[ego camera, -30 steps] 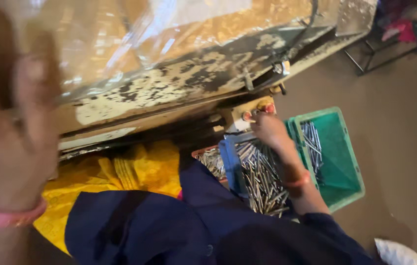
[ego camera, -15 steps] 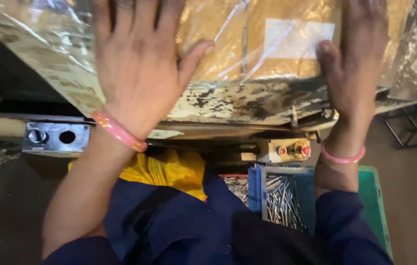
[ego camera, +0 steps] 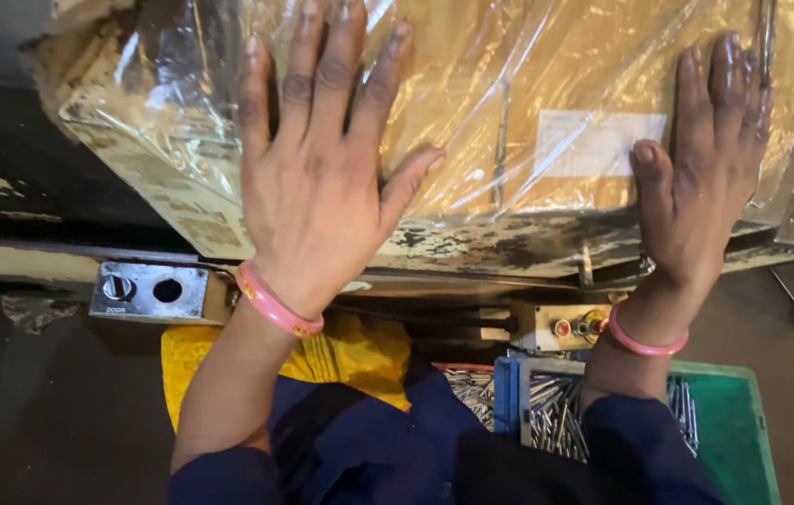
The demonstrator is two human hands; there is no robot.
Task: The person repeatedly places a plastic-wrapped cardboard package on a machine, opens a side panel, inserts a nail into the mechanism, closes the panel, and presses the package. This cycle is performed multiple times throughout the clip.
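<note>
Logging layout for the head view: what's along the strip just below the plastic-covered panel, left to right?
Grey metal plate with knob and hole → left hand's pink bangle → yellow cloth → small box with red and yellow buttons → right hand's pink bangle → green crate.

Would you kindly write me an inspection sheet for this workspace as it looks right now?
Surface: worn machine top with flaking paint, under a clear plastic sheet.
Job's things: plastic sheet covers brown card with a white label.
Clutter: green crate and blue box of metal pins below; yellow cloth on the lap.
Grippers: left hand and right hand lie flat on the sheet, fingers spread, holding nothing; pink bangle on each wrist.
Cables: nothing seen.
Surroundings: grey switch plate on the machine's front, button box with small red and yellow buttons, dark floor.
</note>
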